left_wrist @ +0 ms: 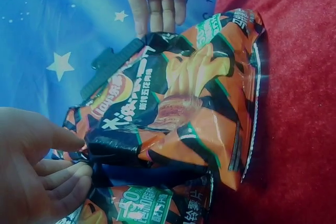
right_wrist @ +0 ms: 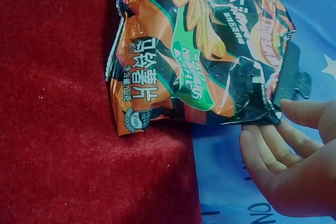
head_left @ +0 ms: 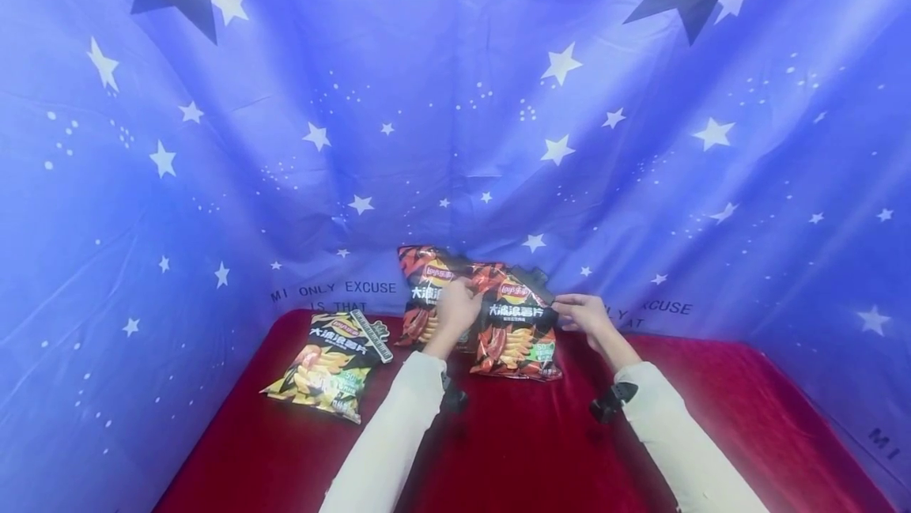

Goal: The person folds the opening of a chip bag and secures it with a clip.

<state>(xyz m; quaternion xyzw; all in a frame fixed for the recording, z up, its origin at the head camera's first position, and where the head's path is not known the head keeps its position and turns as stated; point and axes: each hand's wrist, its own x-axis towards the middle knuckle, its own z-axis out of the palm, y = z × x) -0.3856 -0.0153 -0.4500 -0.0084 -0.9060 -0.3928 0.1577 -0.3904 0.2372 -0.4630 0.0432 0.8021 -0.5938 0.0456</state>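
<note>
An orange and black chip bag [head_left: 514,331] is held front-side out between both hands. My left hand [head_left: 458,311] pinches its left side between thumb and fingers, as the left wrist view shows. On the opposite side, my right hand [right_wrist: 299,156] has thumb and fingertips on the bag's edge. A dark sealing clip [left_wrist: 113,69] lies along the top of this bag. A second orange and black chip bag [head_left: 415,303] is just left of it, partly hidden behind my left hand.
A yellow and black chip bag [head_left: 313,379] lies farther left, with a pale clip [head_left: 373,337] slanted at its top right. The red cloth-covered table [head_left: 527,450] meets a blue star-patterned curtain [head_left: 455,141] behind the bags.
</note>
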